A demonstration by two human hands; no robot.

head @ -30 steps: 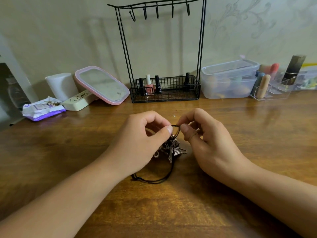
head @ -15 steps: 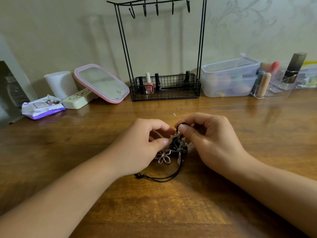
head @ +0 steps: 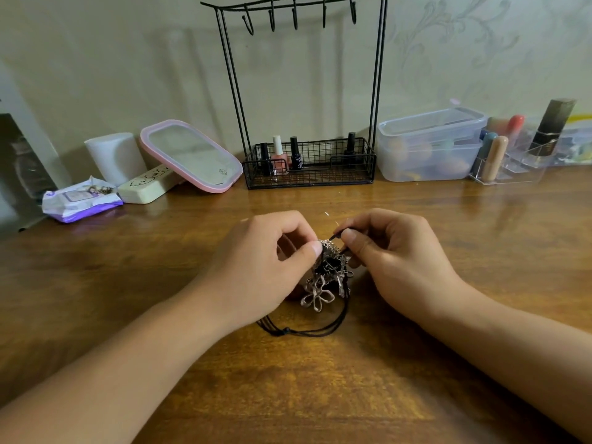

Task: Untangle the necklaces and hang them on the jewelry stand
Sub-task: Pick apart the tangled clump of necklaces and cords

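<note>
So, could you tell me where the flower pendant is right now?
In the head view, the flower pendant hangs at the bottom of the necklace tangle, low between the left hand and right hand.

Bare wooden table (head: 320, 395) lies open before and beside the tangled necklaces (head: 328, 277); toward the jewelry stand (head: 307, 91) a clear strip; its hooks (head: 294, 22) seem unoccupied; mirror (head: 192, 155) and plastic container (head: 429, 145) flank the stand

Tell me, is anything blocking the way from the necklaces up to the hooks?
Nothing visible does. The necklaces sit bunched between the left hand and right hand; only bare table separates them from the jewelry stand, whose hooks hang empty.
</note>
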